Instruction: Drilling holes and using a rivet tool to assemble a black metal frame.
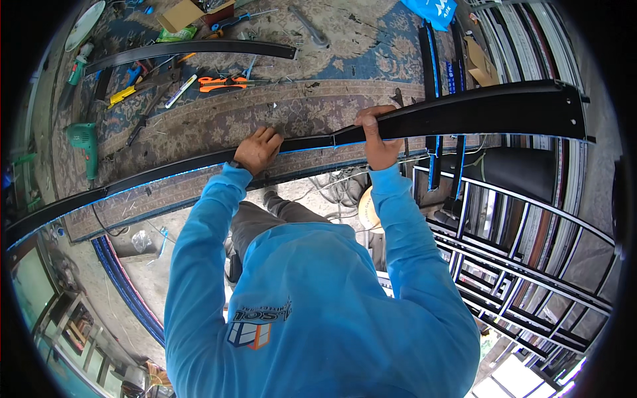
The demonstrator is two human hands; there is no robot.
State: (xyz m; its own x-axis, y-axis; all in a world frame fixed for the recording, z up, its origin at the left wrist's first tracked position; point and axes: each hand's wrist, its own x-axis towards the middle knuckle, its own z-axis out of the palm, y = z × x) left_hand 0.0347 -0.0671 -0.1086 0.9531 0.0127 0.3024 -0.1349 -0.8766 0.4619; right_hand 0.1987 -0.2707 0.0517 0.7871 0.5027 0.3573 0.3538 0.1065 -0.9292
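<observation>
Outdoors, we grip a long black metal bar (464, 113) across a patterned carpet (219, 119): our right hand (379, 136) is wrapped around it, fingers closed, while our left hand (257, 149) presses flat on it, fingers together. Orange-handled pliers (222, 83) lie beyond our left hand.

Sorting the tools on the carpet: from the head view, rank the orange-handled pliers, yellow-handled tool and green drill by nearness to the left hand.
From the left hand:
1. Orange-handled pliers, just beyond it on the carpet.
2. Yellow-handled tool, farther out to the left.
3. Green drill, at the carpet's far left edge.
</observation>
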